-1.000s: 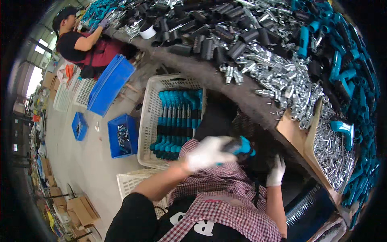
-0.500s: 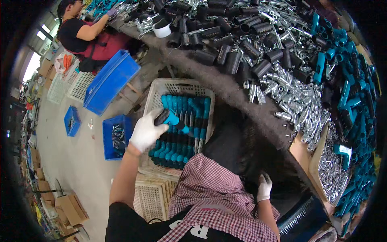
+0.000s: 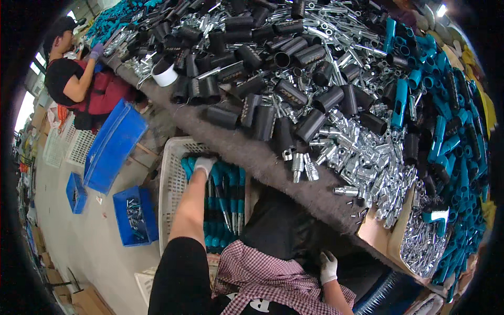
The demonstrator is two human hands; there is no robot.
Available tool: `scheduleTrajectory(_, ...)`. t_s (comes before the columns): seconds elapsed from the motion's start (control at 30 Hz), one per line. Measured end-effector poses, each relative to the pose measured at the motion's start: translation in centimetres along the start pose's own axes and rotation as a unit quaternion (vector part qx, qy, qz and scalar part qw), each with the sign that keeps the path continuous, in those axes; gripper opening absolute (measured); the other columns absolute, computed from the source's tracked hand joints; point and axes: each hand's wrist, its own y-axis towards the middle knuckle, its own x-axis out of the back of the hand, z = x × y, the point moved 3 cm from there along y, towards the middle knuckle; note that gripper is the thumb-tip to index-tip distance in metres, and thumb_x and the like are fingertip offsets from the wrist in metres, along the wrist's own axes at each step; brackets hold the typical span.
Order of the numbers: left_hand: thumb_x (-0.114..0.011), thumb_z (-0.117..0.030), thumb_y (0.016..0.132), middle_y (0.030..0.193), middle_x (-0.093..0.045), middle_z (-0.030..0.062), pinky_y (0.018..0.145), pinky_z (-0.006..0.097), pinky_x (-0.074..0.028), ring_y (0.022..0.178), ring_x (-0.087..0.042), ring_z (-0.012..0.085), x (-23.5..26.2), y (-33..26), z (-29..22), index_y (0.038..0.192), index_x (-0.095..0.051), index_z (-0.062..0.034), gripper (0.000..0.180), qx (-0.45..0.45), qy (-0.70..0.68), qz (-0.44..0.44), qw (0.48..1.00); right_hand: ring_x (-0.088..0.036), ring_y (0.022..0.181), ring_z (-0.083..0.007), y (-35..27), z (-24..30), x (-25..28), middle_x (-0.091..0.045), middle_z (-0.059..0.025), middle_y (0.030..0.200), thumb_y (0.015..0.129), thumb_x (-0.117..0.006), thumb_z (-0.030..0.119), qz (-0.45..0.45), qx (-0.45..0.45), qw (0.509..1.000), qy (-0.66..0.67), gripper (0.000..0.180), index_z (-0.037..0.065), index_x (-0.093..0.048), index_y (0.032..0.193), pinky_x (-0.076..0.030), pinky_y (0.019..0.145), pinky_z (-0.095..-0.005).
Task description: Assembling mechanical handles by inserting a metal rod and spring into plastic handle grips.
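Note:
My left hand (image 3: 203, 165), in a white glove, reaches into a pale plastic crate (image 3: 165, 181). It lies on the far end of a row of teal-and-black hand tools (image 3: 226, 191) with metal shafts; a black tool end shows just beyond it. Its fingers are hidden, so any grip is out of sight. More teal handles (image 3: 216, 240) line the crate's near side, partly behind my forearm. Low on the right, beside my dark-clothed leg, rests my gloved right hand (image 3: 328, 266). Its fingers are slightly bent and apart, with nothing visible in them.
A fabric-edged workbench (image 3: 252, 152) is heaped with black sleeves (image 3: 265, 122), metal fittings (image 3: 362, 149) and teal tubes (image 3: 462, 184). An open box of small metal parts (image 3: 422, 241) stands at the right. Blue bins (image 3: 131, 215) sit left of the crate. Another person (image 3: 71, 79) works far left.
My left hand has carried a teal-and-black tool down to the crate's far end, where the fingers are now hidden. The view has shifted; my right hand stays low beside my leg.

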Motion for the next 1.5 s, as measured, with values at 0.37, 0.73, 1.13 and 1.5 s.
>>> scheduleTrajectory(0.37, -0.057, -0.054, 0.091, 0.148, -0.038, 0.0283, 0.101, 0.041, -0.046, 0.119, -0.055, 0.0413, -11.5, 0.4, 6.9, 0.148, -0.040, -0.0148, 0.071, -0.120, -0.038, 0.070, 0.990, -0.058, 0.082, -0.0121, 1.5, -2.4, -0.4, -0.068, -0.0066, 0.102, 0.090, -0.071, 0.012, 0.042, -0.033, 0.998, -0.023, 0.034, -0.005, -0.062, 0.118, -0.048, 0.071, -0.0249)
scheduleTrajectory(0.73, -0.055, -0.048, 0.089, 0.121, -0.063, 0.0243, 0.095, 0.045, -0.049, 0.111, -0.060, 0.0418, -11.1, -13.9, 11.1, 0.125, -0.059, -0.0083, 0.054, -0.168, 0.239, 0.088, 0.952, -0.063, 0.093, -0.0165, -1.4, 2.0, -1.6, -0.069, -0.0109, 0.104, 0.093, -0.064, 0.017, 0.077, 0.100, 0.990, -0.066, 0.036, -0.008, -0.061, 0.119, -0.049, 0.084, -0.0276)
scheduleTrajectory(1.13, -0.064, -0.016, 0.088, 0.110, -0.067, 0.0155, 0.093, 0.033, -0.049, 0.105, -0.064, 0.0241, 4.0, -41.7, -27.9, 0.115, -0.065, 0.0024, 0.032, -0.570, 0.069, -0.004, 0.819, -0.066, 0.074, -0.0310, -15.6, 25.9, -2.6, -0.068, -0.0130, 0.084, 0.084, -0.066, 0.009, 0.163, 0.627, 0.746, -0.156, 0.018, 0.006, -0.070, 0.101, -0.053, 0.068, -0.0380)
scheduleTrajectory(1.5, -0.065, -0.058, 0.081, 0.126, -0.059, 0.0136, 0.102, 0.047, -0.041, 0.117, -0.051, 0.0374, -4.8, -36.0, -37.3, 0.121, -0.066, -0.0219, 0.054, -0.519, 0.253, -0.211, 0.788, -0.069, 0.079, -0.0289, -12.2, 29.9, -9.6, -0.070, -0.0114, 0.085, 0.087, -0.064, 0.021, 0.202, 0.707, 0.648, -0.199, 0.016, 0.013, -0.070, 0.100, -0.055, 0.069, -0.0399)
